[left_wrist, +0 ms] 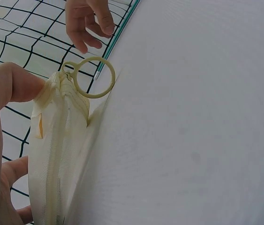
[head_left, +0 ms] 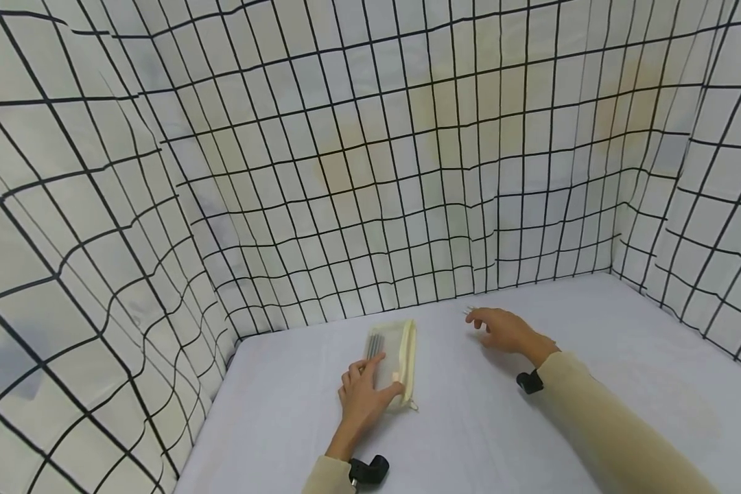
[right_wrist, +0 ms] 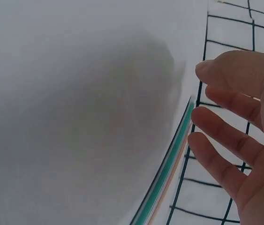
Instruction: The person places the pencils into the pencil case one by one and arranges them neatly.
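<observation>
A cream mesh zip pouch (head_left: 392, 343) lies on the white tabletop with several grey pen-like sticks (head_left: 375, 343) visible at its left side. My left hand (head_left: 364, 394) grips the pouch across its near part, thumb by the zip side and fingers over the left side. A cream ring pull (left_wrist: 107, 91) hangs from the zip end in the left wrist view. My right hand (head_left: 503, 331) hovers at the right, fingers loosely bent and apart, holding nothing. Beside its fingertips, slim green and orange sticks (right_wrist: 162, 180) lie on the table; their exact kind is unclear.
White sheeting with a black grid (head_left: 370, 171) encloses the table (head_left: 272, 412) at the back and both sides. Dark wrist cameras (head_left: 370, 470) sit on both wrists. The sticks lie near the back edge.
</observation>
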Available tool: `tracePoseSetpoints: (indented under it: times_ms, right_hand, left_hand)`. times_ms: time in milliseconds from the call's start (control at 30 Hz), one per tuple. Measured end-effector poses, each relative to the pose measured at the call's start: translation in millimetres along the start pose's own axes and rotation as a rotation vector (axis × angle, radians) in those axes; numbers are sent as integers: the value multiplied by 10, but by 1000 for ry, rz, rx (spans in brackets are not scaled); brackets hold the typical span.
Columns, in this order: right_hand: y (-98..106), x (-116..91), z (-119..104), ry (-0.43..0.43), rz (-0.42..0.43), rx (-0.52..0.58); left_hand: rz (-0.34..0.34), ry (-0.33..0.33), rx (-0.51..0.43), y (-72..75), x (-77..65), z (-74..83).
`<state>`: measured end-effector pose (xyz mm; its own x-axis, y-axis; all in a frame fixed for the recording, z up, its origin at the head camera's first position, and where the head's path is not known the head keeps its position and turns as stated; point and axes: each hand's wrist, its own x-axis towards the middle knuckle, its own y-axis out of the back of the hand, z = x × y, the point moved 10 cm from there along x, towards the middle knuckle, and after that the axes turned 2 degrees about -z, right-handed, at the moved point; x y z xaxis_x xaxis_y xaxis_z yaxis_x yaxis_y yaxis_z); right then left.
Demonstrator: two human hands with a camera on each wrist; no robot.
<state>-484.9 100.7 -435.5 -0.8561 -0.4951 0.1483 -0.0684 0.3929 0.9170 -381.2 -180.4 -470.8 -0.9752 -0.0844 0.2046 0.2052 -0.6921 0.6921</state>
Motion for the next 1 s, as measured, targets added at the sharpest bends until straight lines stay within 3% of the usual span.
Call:
tracePoseSetpoints:
  times_ms: [333,533,1000]
  right_hand:
    - [12,-12,237,-19,-45,-63]
    - [45,-7,303,-14,-42,-127]
    - [62,8,374,-44,-65,-156]
  left_hand:
    - [2,-8,-4,9,-25,15]
    - [6,-13,-1,30,-36,25]
    - [6,-2,0,35,-33,9]
